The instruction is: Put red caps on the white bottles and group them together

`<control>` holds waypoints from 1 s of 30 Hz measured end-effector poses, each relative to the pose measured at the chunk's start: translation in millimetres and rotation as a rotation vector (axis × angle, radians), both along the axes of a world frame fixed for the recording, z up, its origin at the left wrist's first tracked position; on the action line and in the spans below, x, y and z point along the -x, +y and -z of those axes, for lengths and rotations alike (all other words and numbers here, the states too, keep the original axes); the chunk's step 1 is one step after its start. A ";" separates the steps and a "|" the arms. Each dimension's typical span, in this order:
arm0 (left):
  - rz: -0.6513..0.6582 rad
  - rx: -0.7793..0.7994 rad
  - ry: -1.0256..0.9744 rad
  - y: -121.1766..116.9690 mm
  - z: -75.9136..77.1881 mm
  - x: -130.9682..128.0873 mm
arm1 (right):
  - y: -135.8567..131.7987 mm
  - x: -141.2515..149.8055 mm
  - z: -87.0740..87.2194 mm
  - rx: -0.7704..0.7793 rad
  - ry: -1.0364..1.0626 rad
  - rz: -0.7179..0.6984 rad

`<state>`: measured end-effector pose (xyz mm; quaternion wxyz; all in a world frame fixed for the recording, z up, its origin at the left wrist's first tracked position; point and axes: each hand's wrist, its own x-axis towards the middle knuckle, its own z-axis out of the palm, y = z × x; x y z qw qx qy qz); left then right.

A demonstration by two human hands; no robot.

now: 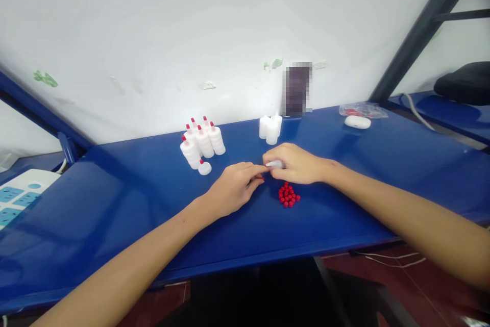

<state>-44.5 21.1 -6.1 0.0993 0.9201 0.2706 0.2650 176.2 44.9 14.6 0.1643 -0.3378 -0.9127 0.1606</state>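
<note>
Right hand (293,162): fingers closed around a white bottle (276,164), its pale pointed tip directed toward the left hand. Bottle position: just beyond the pile of red caps (289,196), above the tabletop and slightly to the pile's left; most of its body is covered by the grip.

Left hand (239,184): left of the pile. Index finger extended, its tip at the bottle's point; thumb bent below it. A speck of red shows by the thumb tip, too small to identify; cannot tell whether finger and thumb are pressed together on anything.

Pile of red caps: loose, small pieces close together on the blue table (126,204).

Farther out: white bottles without red caps (271,130), upright, beyond the pile and near the wall (153,36). Red-tipped bottles (202,141), upright in a close cluster, left of the pile and beyond it; one red-tipped white piece (204,168) sits just in front of that cluster.

Well to the right of the pile and beyond it: white case (357,122), clear bag (371,108) with red contents behind it. Far left of the pile: white-and-blue power strip (23,192).
</note>
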 end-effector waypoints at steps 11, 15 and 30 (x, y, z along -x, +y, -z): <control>0.014 -0.225 -0.348 -1.1 2.4 -4.4 | -7.3 3.5 -2.3 -0.015 -0.021 -0.044; 0.072 -0.266 -0.361 -2.3 1.5 -5.0 | -8.5 5.5 -0.4 0.030 0.056 -0.064; 0.048 -0.132 -0.468 -6.8 -5.6 -6.5 | -11.7 11.5 4.6 0.129 0.226 -0.055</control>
